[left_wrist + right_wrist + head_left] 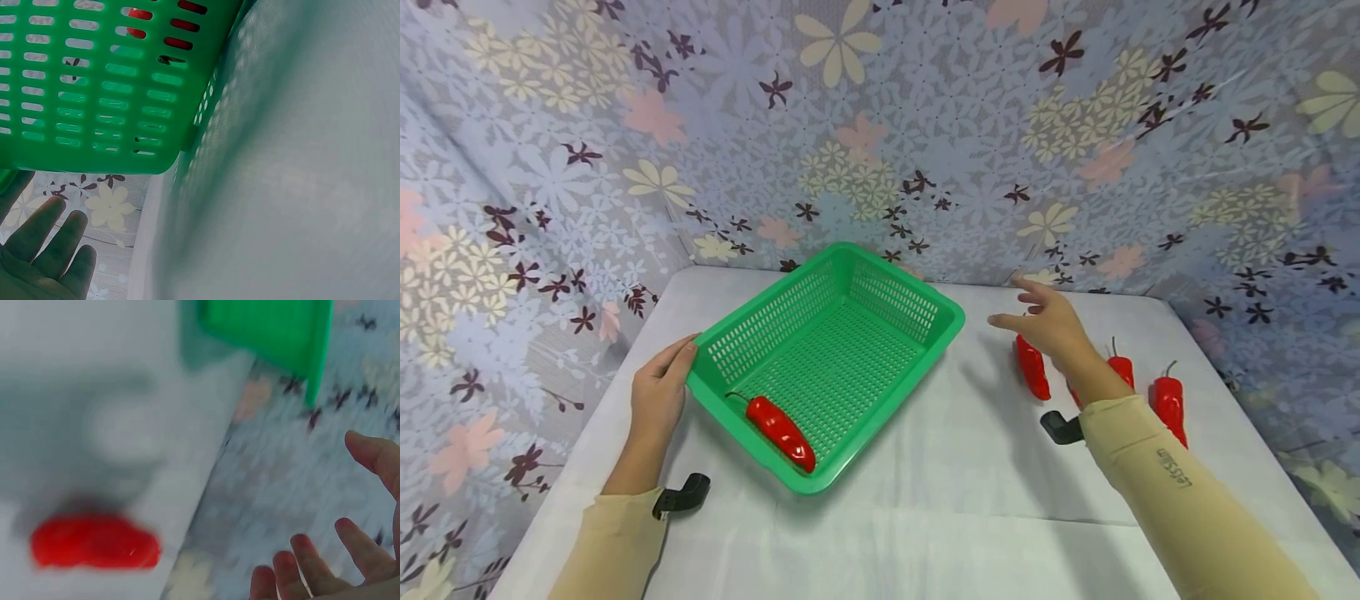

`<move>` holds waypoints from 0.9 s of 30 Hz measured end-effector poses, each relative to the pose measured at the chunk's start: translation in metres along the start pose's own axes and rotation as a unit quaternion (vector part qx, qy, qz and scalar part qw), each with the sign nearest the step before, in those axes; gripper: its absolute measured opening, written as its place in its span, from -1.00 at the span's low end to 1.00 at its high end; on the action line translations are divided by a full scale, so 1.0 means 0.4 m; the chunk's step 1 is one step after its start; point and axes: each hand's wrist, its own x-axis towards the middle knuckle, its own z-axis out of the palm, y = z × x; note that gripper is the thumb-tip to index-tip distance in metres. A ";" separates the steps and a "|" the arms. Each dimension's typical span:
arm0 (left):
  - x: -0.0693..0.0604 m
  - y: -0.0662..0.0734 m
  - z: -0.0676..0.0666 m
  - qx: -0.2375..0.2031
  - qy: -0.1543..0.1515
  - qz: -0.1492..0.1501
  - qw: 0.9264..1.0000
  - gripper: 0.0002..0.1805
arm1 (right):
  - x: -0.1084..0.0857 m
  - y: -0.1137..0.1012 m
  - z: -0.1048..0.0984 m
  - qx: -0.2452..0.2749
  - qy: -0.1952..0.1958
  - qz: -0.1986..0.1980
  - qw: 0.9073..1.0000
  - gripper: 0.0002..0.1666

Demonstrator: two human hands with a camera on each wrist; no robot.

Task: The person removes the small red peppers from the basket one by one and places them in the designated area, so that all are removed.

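Observation:
A green plastic basket (880, 417) with slotted walls stands on the white table, and one red chili pepper (781, 433) lies inside its near corner. At the basket's left corner my left hand (658, 387) holds the rim between thumb and fingers; in the left wrist view several fingers (59, 240) extend below the rim. My right hand (1048, 325) is in the air right of the basket, fingers spread and holding nothing. Just below it a red chili pepper (1033, 368) lies on the table, also seen in the right wrist view as a blurred red pepper (94, 542).
More red chili peppers lie on the right side of the table, one chili pepper (1168, 408) near the edge and another chili pepper (1122, 368) partly behind my right wrist. A flowered cloth (925, 150) hangs behind the white table (925, 475).

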 end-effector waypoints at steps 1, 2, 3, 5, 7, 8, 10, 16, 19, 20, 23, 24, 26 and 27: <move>0.001 -0.002 0.001 0.000 0.000 0.001 1.000 -0.45 | 0.001 -0.019 0.013 0.001 -0.006 -0.013 1.000 0.03; 0.002 -0.003 0.002 -0.001 -0.001 0.002 1.000 -0.46 | 0.001 -0.036 0.025 0.005 -0.015 -0.026 1.000 0.00; 0.002 -0.005 0.004 -0.001 -0.002 0.003 1.000 -0.45 | 0.000 -0.053 0.037 0.011 -0.025 -0.038 0.999 -0.01; 0.003 -0.006 0.007 -0.001 -0.006 0.005 1.000 -0.45 | -0.001 -0.083 0.061 0.016 -0.044 -0.060 0.997 -0.04; 0.003 -0.008 0.009 0.000 -0.010 0.005 1.000 -0.45 | -0.002 -0.110 0.083 0.023 -0.066 -0.077 0.995 -0.04; 0.003 -0.008 0.010 0.001 -0.011 0.005 1.000 -0.44 | -0.002 -0.123 0.094 0.028 -0.076 -0.084 0.993 -0.05; 0.004 -0.008 0.012 0.002 -0.011 0.006 1.000 -0.44 | -0.002 -0.147 0.116 0.034 -0.091 -0.093 0.991 -0.04; 0.005 -0.003 0.016 0.006 -0.007 0.009 1.000 -0.44 | -0.007 -0.217 0.166 0.035 -0.113 -0.112 0.987 0.00; 0.006 0.002 0.017 0.007 -0.009 0.009 1.000 -0.43 | -0.009 -0.248 0.185 0.022 -0.122 -0.119 0.985 0.01; 0.006 0.004 0.016 0.008 -0.010 0.008 1.000 -0.43 | -0.009 -0.258 0.192 0.016 -0.125 -0.120 0.985 0.01; 0.004 0.010 0.009 0.009 -0.007 0.001 1.000 -0.43 | -0.013 -0.290 0.216 0.004 -0.146 -0.120 0.982 0.01; 0.002 0.011 0.006 0.009 -0.007 -0.002 1.000 -0.43 | -0.015 -0.300 0.225 0.002 -0.154 -0.119 0.981 0.01; -0.002 0.013 0.000 0.011 -0.005 -0.008 1.000 -0.43 | -0.022 -0.320 0.245 0.002 -0.169 -0.115 0.979 0.01; -0.004 0.013 -0.002 0.010 -0.004 -0.008 1.000 -0.43 | -0.026 -0.330 0.255 0.003 -0.178 -0.112 0.978 0.01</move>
